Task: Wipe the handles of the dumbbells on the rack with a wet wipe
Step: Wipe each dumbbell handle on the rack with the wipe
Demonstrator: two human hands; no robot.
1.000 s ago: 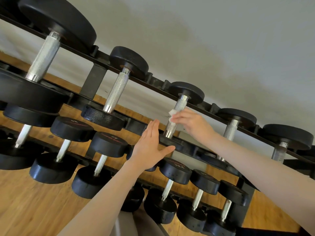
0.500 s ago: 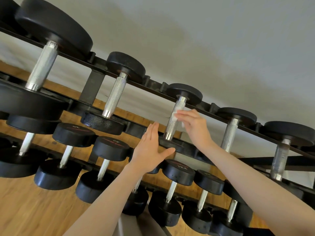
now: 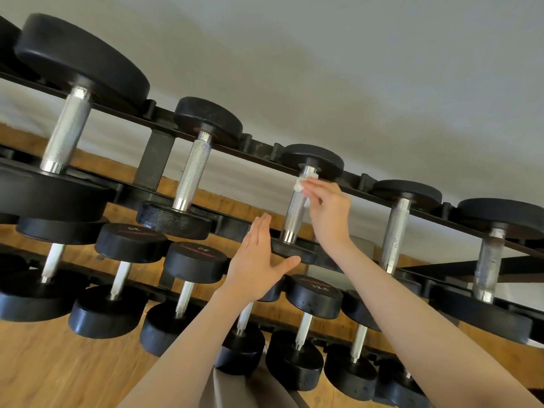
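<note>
Dumbbell (image 3: pixel 297 206) at centre on the top tier of the black rack (image 3: pixel 259 156), long axis running from about 7 o'clock up to 1 o'clock. Handle (image 3: pixel 294 214) of knurled silver metal, a smooth collar at each end, round black rubber heads at both tips. Near head mostly hidden behind the left hand (image 3: pixel 259 267); far head resting on the rear rail.

Right hand (image 3: pixel 329 212) at 1 o'clock of centre, fingers (image 3: pixel 313 188) pinched closed around a crumpled white wipe (image 3: pixel 300 185), pressed to the upper end of the handle just below the far collar. Most of the wipe hidden by the hand; only a small wad and a sliver showing.

Left hand flat and open, fingers together pointing to 12 o'clock, thumb spread toward 3 o'clock, gripping nothing, at the near head; contact impossible to tell.

Neighbouring dumbbells on the same tier parallel, same tilt. Lower tiers at 6 to 9 o'clock with smaller black heads and pale handles, some cut off by the edge. Wood floor (image 3: pixel 44 369) below, plain grey wall (image 3: pixel 353 69) above.
</note>
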